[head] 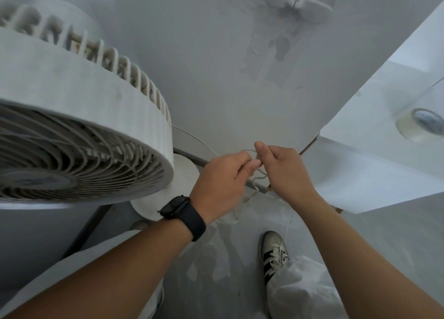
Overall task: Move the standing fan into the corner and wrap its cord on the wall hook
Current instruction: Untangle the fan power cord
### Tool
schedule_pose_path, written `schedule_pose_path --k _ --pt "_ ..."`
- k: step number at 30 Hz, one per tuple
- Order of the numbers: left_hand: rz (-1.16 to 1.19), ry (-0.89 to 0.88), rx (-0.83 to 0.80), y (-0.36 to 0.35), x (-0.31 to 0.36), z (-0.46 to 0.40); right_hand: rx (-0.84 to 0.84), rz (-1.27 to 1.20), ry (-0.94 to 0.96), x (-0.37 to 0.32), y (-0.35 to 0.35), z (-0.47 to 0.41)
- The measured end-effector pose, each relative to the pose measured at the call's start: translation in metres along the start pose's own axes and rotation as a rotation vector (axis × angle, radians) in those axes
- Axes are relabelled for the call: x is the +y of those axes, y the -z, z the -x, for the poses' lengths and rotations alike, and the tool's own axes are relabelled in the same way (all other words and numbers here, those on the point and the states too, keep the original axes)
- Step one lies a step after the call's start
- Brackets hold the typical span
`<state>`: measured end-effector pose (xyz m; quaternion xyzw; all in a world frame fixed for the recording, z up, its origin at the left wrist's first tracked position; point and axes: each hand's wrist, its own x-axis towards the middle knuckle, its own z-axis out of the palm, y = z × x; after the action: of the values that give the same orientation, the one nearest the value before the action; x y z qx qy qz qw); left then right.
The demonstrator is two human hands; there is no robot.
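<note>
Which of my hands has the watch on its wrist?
The left hand, beside the fan; a black watch sits on its wrist. The right hand has a bare wrist.

One round white plastic standing fan (72, 136) is seen, one thin white cord (258, 174), two bare hands, left hand (221, 184) and right hand (286, 169), one black wristwatch (179, 207), one black-striped white sneaker (274, 253) and one clear tape roll (419, 125).
</note>
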<state>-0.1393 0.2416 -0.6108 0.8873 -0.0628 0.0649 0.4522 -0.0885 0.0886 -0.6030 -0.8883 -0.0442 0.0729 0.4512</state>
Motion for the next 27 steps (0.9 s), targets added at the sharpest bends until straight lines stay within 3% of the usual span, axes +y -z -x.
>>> schedule_pose_path --k 3,7,11,17,19,21,27 --pt "0.259 0.033 0.205 0.006 0.009 -0.002 -0.037 -0.168 -0.102 -0.005 0.007 0.000" --pt "0.429 0.137 0.458 0.011 0.003 -0.008 -0.039 -0.094 -0.222 -0.002 0.009 -0.004" --pt "0.172 0.174 0.324 0.009 -0.005 -0.008 0.069 -0.033 -0.194 0.001 0.011 -0.006" --pt "-0.286 -0.057 0.074 0.003 -0.001 0.002 0.086 0.179 0.002 -0.003 0.001 -0.002" --pt "-0.254 -0.038 0.021 -0.002 -0.002 0.003 0.055 0.134 -0.026 -0.002 0.000 -0.001" --pt "-0.050 -0.001 0.005 -0.004 -0.003 0.003 0.030 0.067 -0.062 -0.002 0.003 -0.001" --pt "0.374 0.102 0.333 0.005 0.010 -0.004 0.015 -0.113 -0.217 -0.005 0.007 -0.003"
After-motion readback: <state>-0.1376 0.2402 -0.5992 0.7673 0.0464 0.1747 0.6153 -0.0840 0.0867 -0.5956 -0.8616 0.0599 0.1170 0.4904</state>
